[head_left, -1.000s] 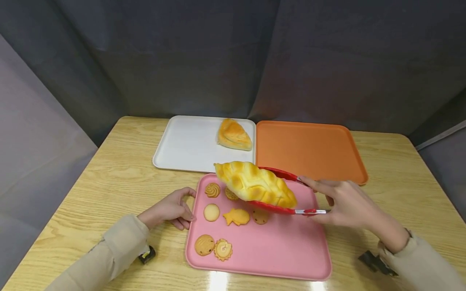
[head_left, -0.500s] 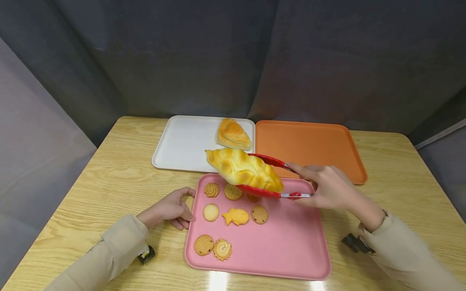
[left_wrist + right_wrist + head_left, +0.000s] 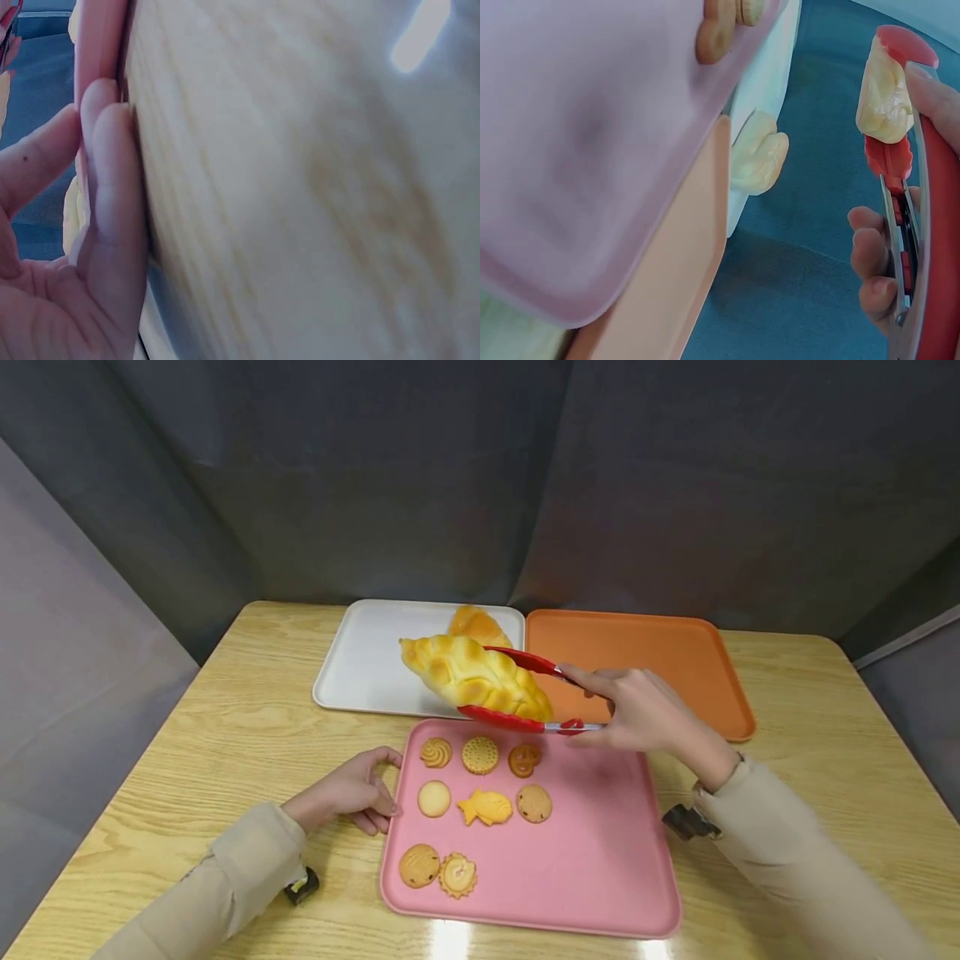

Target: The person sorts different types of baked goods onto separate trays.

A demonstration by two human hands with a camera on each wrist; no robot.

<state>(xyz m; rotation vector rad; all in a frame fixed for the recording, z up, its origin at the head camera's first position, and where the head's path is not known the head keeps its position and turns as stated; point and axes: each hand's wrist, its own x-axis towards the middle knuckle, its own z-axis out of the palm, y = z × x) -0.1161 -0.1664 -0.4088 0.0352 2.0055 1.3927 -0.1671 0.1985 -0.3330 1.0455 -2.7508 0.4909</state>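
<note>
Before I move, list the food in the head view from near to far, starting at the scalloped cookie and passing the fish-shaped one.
Scalloped cookie, fish-shaped cookie, dotted round cookie, braided bread, golden pastry. The braided bread partly covers the golden pastry, which lies on the white tray.

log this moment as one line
right grip holds red-and-silver tongs; golden braided loaf aloft in tongs; left grip pinches pink rectangular tray at left rim

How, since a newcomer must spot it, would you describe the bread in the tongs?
Above the wooden table, find the right hand gripping red tongs. They pinch the golden bread. Unlike the pastry on the white tray, it is braided and held aloft.
</note>
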